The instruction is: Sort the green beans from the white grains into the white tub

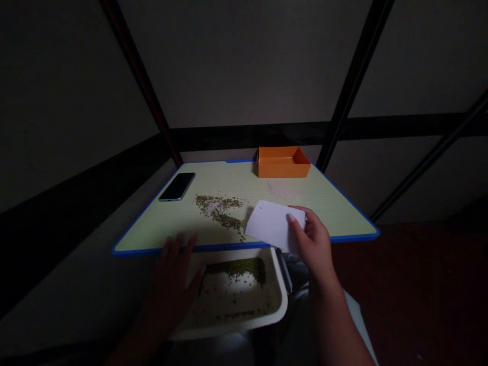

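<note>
My right hand grips a white plastic scraper by its right end, thumb on top. The scraper is tilted above the front part of the table, its left edge close to scattered green grains, which look like mung beans. A white tub sits below the table's front edge, with more green grains piled along its far side. My left hand is in shadow at the tub's left side, fingers stretched toward the table edge and holding nothing. A thin patch of small pale grains lies beyond the scraper.
The pale table has a blue rim. At its back right stands an orange box. A dark-screened phone lies on the left side. Behind the table rises a grey panelled wall with dark strips.
</note>
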Demonstrator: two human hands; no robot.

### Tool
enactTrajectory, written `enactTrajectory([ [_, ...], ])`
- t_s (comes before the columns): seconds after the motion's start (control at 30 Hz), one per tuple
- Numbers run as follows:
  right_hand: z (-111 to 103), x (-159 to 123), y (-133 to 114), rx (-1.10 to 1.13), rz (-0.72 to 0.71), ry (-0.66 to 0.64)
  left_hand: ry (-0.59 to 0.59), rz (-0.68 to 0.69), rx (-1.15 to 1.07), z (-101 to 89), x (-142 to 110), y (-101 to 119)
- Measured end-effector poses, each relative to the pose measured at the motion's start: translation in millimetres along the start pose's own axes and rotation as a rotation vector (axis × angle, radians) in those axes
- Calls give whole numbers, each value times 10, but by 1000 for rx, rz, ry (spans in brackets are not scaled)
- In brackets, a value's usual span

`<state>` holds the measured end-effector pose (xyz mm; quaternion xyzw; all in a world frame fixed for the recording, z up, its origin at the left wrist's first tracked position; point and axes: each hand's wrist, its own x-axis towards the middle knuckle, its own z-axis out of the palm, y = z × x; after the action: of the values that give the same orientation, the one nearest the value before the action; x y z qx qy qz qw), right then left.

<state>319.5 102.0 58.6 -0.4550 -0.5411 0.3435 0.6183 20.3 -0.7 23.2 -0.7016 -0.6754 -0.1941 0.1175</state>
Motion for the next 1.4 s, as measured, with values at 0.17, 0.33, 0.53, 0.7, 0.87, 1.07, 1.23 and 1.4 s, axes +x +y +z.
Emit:
enactTrajectory([
  [0.17, 54, -24, -37, -37, 14, 0, 18, -1, -2, 2, -9, 4],
  [0.33, 55, -29, -46, 17, 25, -40, 25, 8, -5, 4, -9, -4],
  [0.53, 26, -17, -36, 42, 52, -61, 23, 9, -15, 9, -8, -13],
  [0.7, 17, -9, -43, 43, 56, -68, 32, 11, -21, 8, -10, -9],
  [0.87, 15, -9, -37, 43, 59, -56, 15, 7, -16, -5, -13, -20],
  [1.07, 7, -6, -41, 46, 61, -28, 26, 15, -26, -7, -6, -27],
  [1.23, 23, -17, -59, 24, 49, -56, 16, 21, -38, -23, -6, -19],
  [1.4, 36, -26, -51, 9, 41, -88, 16, 35, -37, -38, -10, -18],
])
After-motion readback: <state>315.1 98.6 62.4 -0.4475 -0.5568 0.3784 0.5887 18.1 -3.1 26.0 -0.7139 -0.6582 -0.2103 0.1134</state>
